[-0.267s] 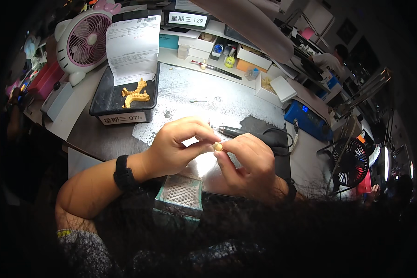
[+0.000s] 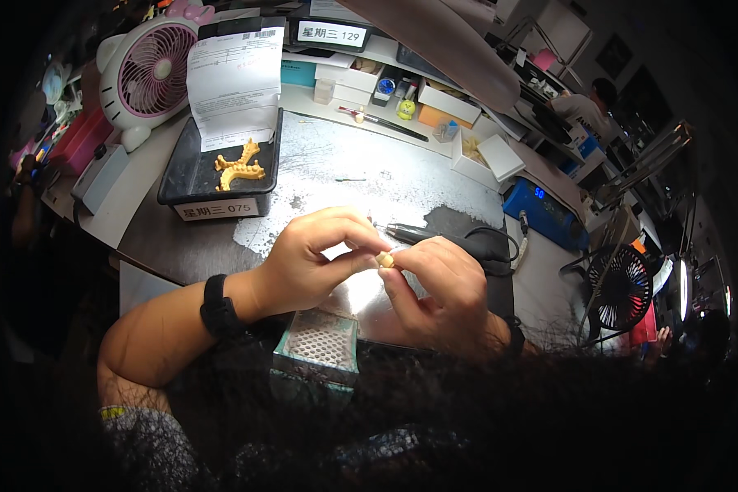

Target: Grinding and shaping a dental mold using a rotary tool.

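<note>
My left hand (image 2: 316, 258) and my right hand (image 2: 439, 291) meet over the middle of the bench. Between their fingertips they pinch a small pale yellow piece (image 2: 384, 260). A black band sits on each wrist. Just behind my right hand a black handheld rotary tool (image 2: 435, 237) lies on the scratched metal work plate (image 2: 361, 176). A black tray (image 2: 190, 174) at the back left holds a yellow branched casting (image 2: 239, 167) and a folded paper slip.
A perforated teal box (image 2: 320, 348) sits below my hands. A pink-and-white desk fan (image 2: 146, 75) stands at back left, a black fan (image 2: 623, 287) at right, a blue device (image 2: 545, 211) beside it. Small boxes line the back shelf. Another person sits far right.
</note>
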